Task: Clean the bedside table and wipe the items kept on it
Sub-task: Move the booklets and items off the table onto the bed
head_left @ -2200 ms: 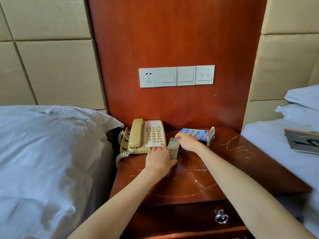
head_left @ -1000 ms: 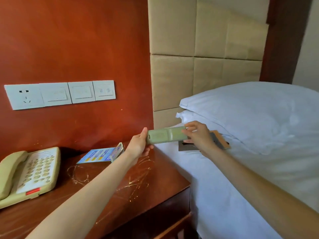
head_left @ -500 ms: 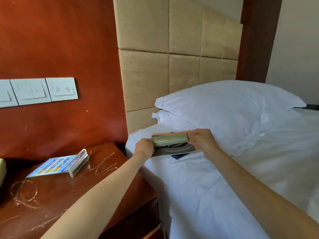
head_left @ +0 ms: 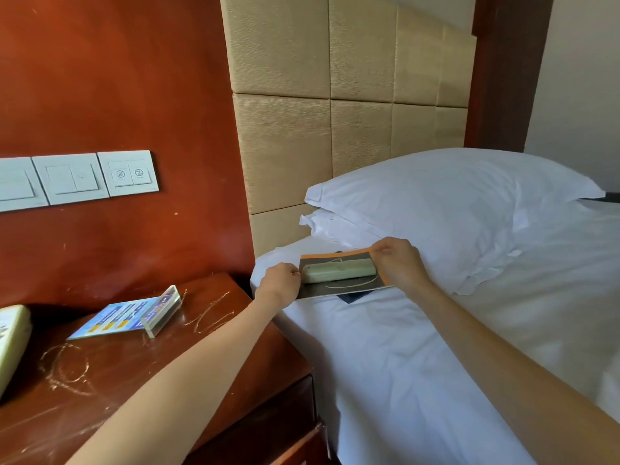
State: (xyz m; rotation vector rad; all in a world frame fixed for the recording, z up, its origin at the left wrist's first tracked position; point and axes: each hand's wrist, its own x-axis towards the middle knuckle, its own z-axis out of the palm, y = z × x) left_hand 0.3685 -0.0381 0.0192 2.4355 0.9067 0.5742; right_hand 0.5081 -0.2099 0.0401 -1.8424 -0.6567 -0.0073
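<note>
The remote (head_left: 339, 270) has left the surface (head_left: 141, 374) and now lies on a booklet (head_left: 345, 286) on the bed (head_left: 419, 364), at 2 o'clock from the stand. Both hands, left hand (head_left: 281, 282) and right hand (head_left: 399, 260), pinch its 2 ends. That frees 1 more patch for wiping.

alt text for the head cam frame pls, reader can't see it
Two bare hands, left and right, hold the ends of a pale green remote control on a dark orange-edged booklet lying on a white bed. Left of the bed, a scratched reddish wooden bedside table bears a clear acrylic card stand.
</note>
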